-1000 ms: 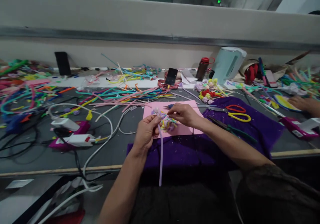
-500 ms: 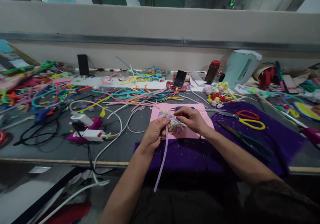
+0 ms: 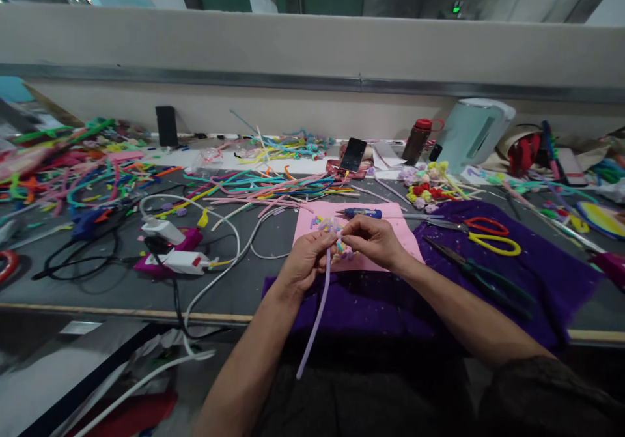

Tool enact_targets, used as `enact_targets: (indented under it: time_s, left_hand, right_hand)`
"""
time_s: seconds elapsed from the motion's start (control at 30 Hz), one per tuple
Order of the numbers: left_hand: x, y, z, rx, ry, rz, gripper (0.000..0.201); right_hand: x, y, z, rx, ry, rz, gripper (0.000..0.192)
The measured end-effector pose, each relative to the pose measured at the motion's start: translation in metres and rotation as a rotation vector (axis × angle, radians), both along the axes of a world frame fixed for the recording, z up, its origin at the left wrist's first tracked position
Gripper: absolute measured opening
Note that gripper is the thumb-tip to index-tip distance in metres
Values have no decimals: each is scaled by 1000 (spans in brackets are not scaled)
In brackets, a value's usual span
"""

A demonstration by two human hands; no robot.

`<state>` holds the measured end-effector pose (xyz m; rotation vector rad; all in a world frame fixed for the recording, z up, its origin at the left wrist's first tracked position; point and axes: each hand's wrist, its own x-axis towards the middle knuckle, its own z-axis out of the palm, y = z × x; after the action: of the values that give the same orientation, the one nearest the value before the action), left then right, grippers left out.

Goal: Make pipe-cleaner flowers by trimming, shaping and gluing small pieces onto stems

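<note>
My left hand (image 3: 306,262) pinches the top of a long lilac pipe cleaner (image 3: 314,323), which hangs down over the table edge toward me. My right hand (image 3: 374,240) meets it from the right, fingertips closed on the same curled tip, just above a small pile of pastel pipe-cleaner pieces (image 3: 342,249). Both hands hover over a pink sheet (image 3: 405,241) lying on a purple cloth (image 3: 551,267).
Red and yellow scissors (image 3: 488,235) and dark pliers (image 3: 481,274) lie on the cloth to the right. A blue-handled tool (image 3: 361,213) rests behind my hands. Glue guns and white cables (image 3: 170,254) sit left. Loose pipe cleaners (image 3: 254,186), a phone (image 3: 352,154), a bottle (image 3: 418,139) and a kettle (image 3: 471,134) stand behind.
My hands have come together: the right hand moved left from the pastel pile to join the left on the lilac pipe cleaner's tip. The view shifted slightly left.
</note>
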<state>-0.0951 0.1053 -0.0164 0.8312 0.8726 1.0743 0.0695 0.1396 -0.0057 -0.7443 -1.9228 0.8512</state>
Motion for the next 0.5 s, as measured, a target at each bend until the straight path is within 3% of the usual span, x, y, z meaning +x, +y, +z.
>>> enact_targets:
  time_s: [0.5]
  left_hand:
    - [1, 1, -2, -6, 23, -38, 33]
  right_hand:
    - [4, 1, 3, 51, -128, 34, 5]
